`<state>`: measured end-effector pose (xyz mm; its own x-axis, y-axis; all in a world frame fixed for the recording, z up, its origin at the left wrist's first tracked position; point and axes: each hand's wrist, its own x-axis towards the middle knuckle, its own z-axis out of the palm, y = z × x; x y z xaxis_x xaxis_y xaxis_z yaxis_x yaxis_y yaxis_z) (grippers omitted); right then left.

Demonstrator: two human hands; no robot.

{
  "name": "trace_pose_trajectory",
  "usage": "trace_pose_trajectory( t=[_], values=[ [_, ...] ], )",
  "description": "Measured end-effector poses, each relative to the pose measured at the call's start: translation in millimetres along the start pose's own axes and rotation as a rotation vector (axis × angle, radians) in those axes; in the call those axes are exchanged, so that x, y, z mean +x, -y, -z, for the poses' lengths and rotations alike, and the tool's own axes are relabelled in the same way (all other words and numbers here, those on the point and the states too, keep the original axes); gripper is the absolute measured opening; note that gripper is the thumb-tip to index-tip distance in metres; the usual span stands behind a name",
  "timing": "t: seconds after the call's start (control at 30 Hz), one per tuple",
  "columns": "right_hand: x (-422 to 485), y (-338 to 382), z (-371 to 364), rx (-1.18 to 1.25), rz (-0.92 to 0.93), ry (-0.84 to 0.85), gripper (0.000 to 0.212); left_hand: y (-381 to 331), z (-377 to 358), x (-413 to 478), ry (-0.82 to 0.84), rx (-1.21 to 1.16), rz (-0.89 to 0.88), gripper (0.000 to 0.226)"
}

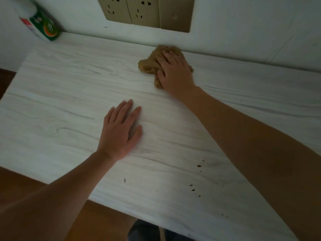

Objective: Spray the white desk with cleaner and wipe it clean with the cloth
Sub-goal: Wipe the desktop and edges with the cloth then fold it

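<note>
Two bare hands rest on the white surface [69,94], which has faint grey wood-grain streaks. The right hand [175,70] lies on top of a crumpled brown cloth [149,64] far back on the surface, just beside the wall [243,32]. Its fingers are spread and fairly straight, pressing down on the cloth, with the thumb tucked against a fold. The left hand [119,129] sits nearer the front, well apart from the cloth, palm down and flat on the bare surface, fingers straight and close together, holding nothing. The cleaner bottle [43,26], white with a green and red label, stands at the back left corner of the surface against the wall, its top cut off by the frame edge. A few small dark specks [198,165] dot the surface near the front, just beside the right forearm. A gold-coloured socket panel [145,13] is set in the wall above the cloth. Brown wooden floor [104,220] shows below the front edge
</note>
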<state>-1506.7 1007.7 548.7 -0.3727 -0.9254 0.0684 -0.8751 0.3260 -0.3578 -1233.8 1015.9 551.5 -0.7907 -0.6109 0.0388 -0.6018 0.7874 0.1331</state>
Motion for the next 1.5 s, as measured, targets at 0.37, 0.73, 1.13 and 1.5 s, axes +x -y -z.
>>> trace_pose_trajectory(
  t=[0.37, 0.73, 1.13, 1.5],
  values=[
    [-108.5, -161.1, 79.0, -0.05, -0.298, -0.087, 0.052, -7.9, 0.8, 0.2, -0.047, 0.009, -0.012, 0.062],
    [-202.6, -219.7, 113.4, -0.079, -0.519, -0.107, 0.054, -93.5, -10.6, 2.8, -0.026, -0.015, -0.178, 0.059],
    [-281.5, -78.1, 55.1, 0.005, -0.129, -0.032, 0.056, -97.1, -12.8, 0.2, -0.015, -0.064, -0.112, 0.054],
    [-321.2, -38.7, 39.8, 0.003, 0.049, -0.003, 0.048, -88.3, -4.2, -4.8, -0.002, -0.271, -0.112, 0.052]
  ],
)
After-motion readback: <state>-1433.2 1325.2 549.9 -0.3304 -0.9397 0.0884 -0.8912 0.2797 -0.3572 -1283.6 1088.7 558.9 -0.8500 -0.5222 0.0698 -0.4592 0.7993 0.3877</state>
